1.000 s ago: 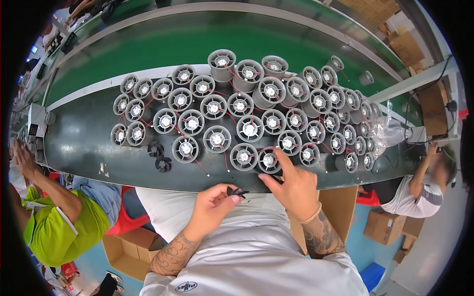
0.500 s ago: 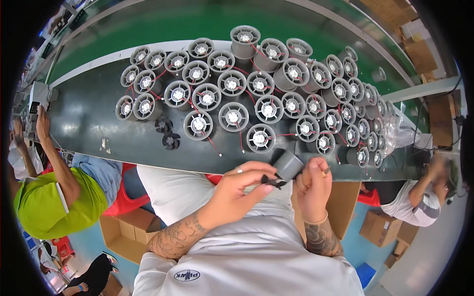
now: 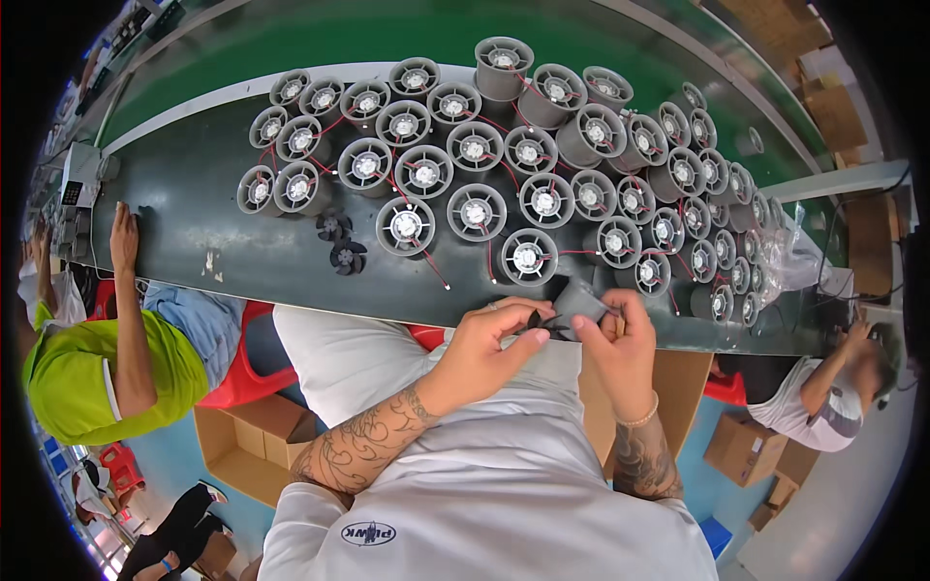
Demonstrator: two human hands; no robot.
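Near the front edge of the dark table, my left hand (image 3: 494, 344) pinches a small black fan impeller (image 3: 550, 325) between thumb and fingers. Just to the right, my right hand (image 3: 625, 344) has its thumb and fingers closed on a grey cylindrical fan housing (image 3: 577, 304). The impeller is close against the side of the housing; whether they touch is hard to tell. Two more black impellers, one (image 3: 332, 227) behind the other (image 3: 348, 258), lie farther left on the table. Beyond my hands stand several grey round fan housings (image 3: 529, 258) with white centres and red wires.
A clear plastic bag (image 3: 799, 259) lies at the table's right end. A person in a green shirt (image 3: 116, 387) sits at the left, another in white (image 3: 821, 402) at the right. Open cardboard boxes (image 3: 254, 447) stand on the floor below the table edge.
My right hand has come down and left, from beside the grey housing onto it. The impeller in my left hand has moved slightly right and up. The view has shifted a little.
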